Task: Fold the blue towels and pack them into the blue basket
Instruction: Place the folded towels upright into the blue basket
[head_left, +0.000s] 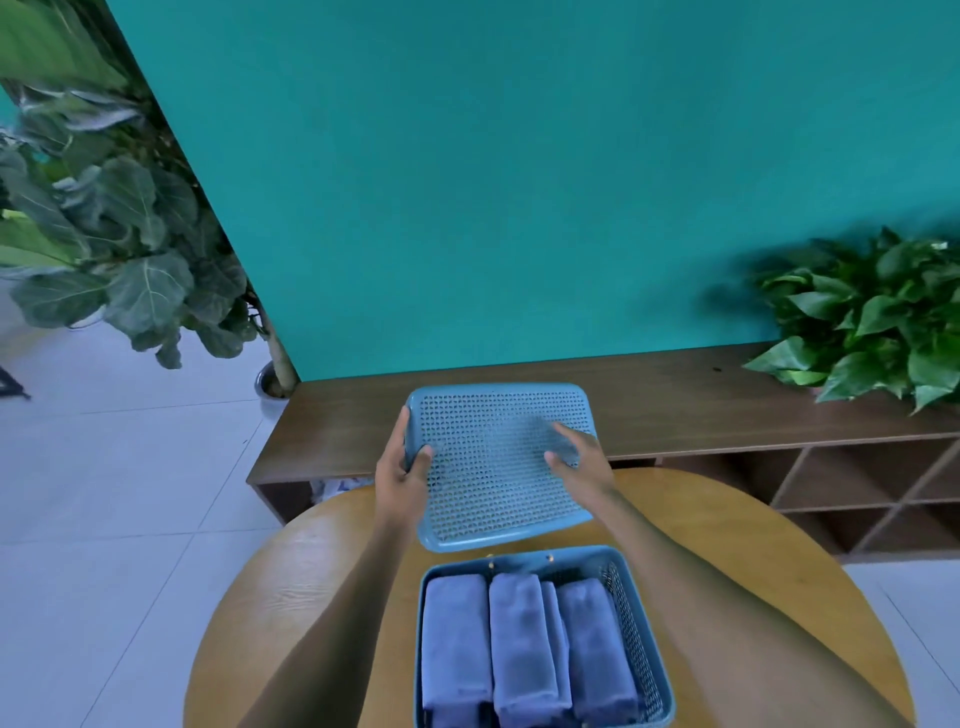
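— Holding the perforated lid (498, 462) up over the far side of the round counter (322, 571), is that it?

— Yes. The left hand (402, 475) grips the lid's left edge, thumb on the top face and fingers curled behind the rim. The right hand (574, 454) lies across the right part, fingers bent over the mesh; whether it clamps the far edge I cannot tell, as it is blurred.

— Why tilted like that?

— My guess is that the lid is being lined up with the blue basket (641, 639), which sits just nearer on the counter, so both sides are held to keep it level enough to drop on square.

— And the towels?

— Folded blue towels (519, 644) stand side by side inside the basket, filling it wall to wall. Packing looks finished; closing appears to be what remains.

— Anything to watch?

— Towel tops seem close to the rim, so the lid may need a press to seat.
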